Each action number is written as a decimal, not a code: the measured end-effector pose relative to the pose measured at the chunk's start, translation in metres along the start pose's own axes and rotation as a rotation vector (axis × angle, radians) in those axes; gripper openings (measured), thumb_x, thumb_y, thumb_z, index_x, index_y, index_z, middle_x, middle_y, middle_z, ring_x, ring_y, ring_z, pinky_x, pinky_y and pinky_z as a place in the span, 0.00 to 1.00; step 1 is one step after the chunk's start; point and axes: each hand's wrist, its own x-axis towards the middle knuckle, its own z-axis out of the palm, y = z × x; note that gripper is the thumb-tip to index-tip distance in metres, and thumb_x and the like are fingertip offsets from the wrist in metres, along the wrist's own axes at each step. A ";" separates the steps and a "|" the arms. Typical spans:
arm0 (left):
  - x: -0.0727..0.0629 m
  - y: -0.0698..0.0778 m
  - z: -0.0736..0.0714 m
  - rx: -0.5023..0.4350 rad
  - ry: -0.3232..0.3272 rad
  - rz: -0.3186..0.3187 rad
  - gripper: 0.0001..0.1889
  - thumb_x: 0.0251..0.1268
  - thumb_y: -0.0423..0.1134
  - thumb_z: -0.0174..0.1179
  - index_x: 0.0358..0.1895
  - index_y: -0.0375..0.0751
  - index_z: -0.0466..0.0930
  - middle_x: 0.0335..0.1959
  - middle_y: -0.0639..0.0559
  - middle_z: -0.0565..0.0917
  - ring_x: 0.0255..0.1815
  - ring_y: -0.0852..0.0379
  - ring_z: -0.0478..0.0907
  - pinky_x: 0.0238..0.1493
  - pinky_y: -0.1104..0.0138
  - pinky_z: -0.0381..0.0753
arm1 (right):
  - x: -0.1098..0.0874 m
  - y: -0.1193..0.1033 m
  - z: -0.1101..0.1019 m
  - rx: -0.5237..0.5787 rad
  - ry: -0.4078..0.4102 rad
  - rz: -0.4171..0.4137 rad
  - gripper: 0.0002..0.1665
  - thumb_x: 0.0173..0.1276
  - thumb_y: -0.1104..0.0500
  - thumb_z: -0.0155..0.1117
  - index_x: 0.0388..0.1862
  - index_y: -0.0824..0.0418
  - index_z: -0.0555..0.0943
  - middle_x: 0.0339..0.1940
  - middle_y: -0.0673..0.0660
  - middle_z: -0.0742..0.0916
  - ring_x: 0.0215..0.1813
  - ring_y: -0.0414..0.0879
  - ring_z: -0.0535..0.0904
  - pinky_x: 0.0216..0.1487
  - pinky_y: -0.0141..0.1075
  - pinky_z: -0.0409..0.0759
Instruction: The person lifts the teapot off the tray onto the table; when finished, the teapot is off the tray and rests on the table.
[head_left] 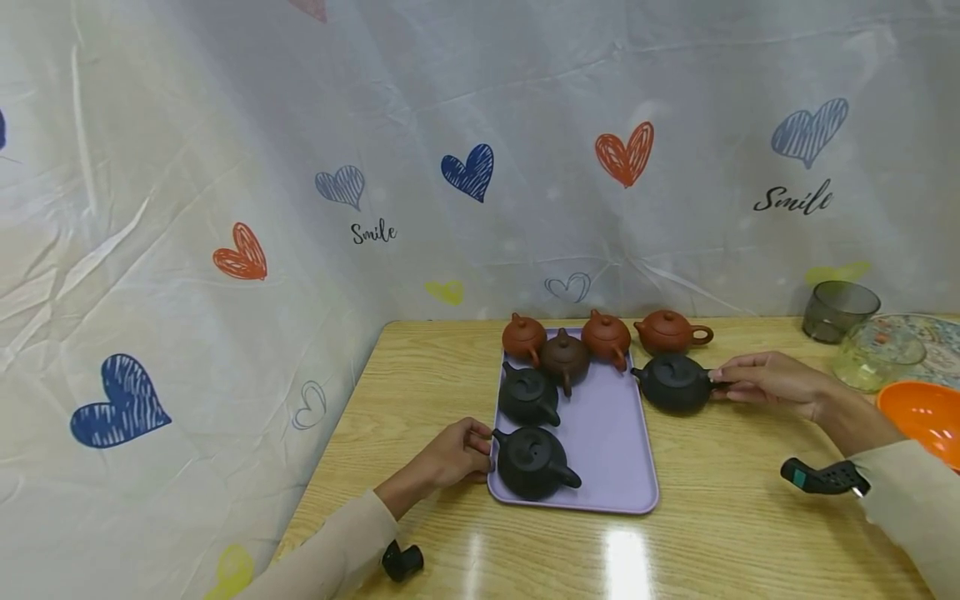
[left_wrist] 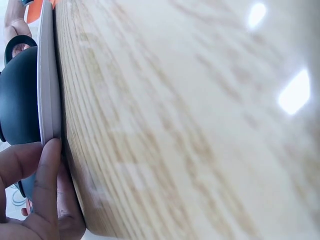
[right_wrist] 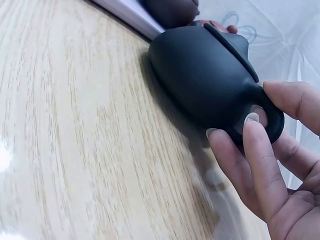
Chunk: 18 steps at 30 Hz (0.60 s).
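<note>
My right hand (head_left: 768,385) pinches the loop handle of a black teapot (head_left: 672,384), whose spout points left toward the lilac tray (head_left: 607,467). In the right wrist view the thumb and fingers close around that handle (right_wrist: 276,119), and the pot's base is close over the table. My left hand (head_left: 459,454) grips the tray's left rim near the front corner; the left wrist view shows fingertips (left_wrist: 50,150) on the rim. On the tray, two black teapots (head_left: 532,461) line the left side. Behind them are a dark brown teapot (head_left: 565,360) and two reddish-brown teapots (head_left: 606,335).
Another reddish-brown teapot (head_left: 667,332) stands on the wooden table (head_left: 720,517) behind the held one. Toward the right are a grey glass bowl (head_left: 840,308), a yellowish glass bowl (head_left: 879,354), an orange bowl (head_left: 926,417) and a patterned plate (head_left: 941,333). A heart-printed curtain (head_left: 525,100) hangs behind.
</note>
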 end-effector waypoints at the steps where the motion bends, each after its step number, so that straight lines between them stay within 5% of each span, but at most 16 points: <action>1: 0.000 0.000 0.000 0.000 0.000 0.001 0.25 0.57 0.25 0.64 0.58 0.28 0.68 0.43 0.40 0.76 0.34 0.54 0.78 0.38 0.63 0.88 | 0.000 0.000 0.000 -0.002 -0.002 -0.003 0.20 0.80 0.67 0.47 0.44 0.57 0.89 0.44 0.51 0.90 0.48 0.40 0.88 0.48 0.28 0.86; 18: -0.001 0.002 0.000 0.013 0.003 0.001 0.25 0.56 0.25 0.64 0.58 0.28 0.69 0.42 0.41 0.76 0.35 0.54 0.78 0.37 0.62 0.88 | 0.001 0.002 0.001 0.023 -0.001 0.022 0.19 0.81 0.64 0.47 0.44 0.55 0.88 0.44 0.51 0.90 0.47 0.40 0.88 0.47 0.29 0.87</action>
